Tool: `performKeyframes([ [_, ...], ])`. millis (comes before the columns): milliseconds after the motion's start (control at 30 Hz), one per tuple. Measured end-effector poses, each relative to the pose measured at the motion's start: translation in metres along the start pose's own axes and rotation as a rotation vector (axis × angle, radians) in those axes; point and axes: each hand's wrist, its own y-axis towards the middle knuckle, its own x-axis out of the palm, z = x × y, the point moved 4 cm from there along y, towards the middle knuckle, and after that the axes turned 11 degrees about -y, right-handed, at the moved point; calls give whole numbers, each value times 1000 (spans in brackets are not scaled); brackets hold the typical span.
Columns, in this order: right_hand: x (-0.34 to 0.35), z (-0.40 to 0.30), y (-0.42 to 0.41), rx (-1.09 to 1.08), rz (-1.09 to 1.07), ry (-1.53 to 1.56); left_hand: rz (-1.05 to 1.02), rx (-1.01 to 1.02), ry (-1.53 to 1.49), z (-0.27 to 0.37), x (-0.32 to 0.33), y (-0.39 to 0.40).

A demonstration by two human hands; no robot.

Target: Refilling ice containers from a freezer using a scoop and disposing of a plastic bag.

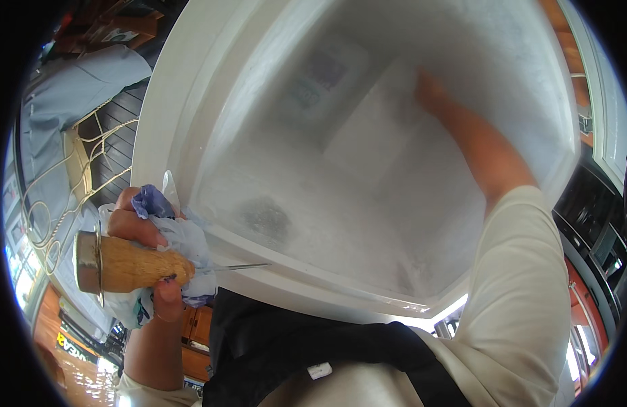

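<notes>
My left hand [166, 295] grips an ice pick by its wooden handle [140, 264]; a metal cap sits at the handle's end and the thin metal spike [242, 266] points right over the box's rim. Crumpled plastic bags [186, 236], whitish with purple parts, are bunched in the same hand. My right hand [431, 94] reaches down into a deep white frosty box, a chest freezer or cooler [344, 300]. Its fingers are blurred by mist, near the end of a pale block-like thing [374, 127]. A bag or package bearing print [323, 76] lies to the left of that block.
The raised white rim surrounds the cavity. At the left hang a grey cloth [84, 81] and looped pale cords [97, 147] beside dark slatted flooring. Wooden cabinets [196, 325] stand below the left arm. Dark glossy equipment [588, 198] is at the right.
</notes>
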Motion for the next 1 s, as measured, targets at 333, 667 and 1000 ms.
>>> performKeyframes([
  [333,-35,-24,-45,-85,-143,-16,-152,80,59,1,-6,4],
  [667,6,-64,-48,1,-663,1228,-246,-8,137,-4,-13,-5],
  [1000,14,-176,6,330,-617,1172,-193,120,63,2,1,8],
])
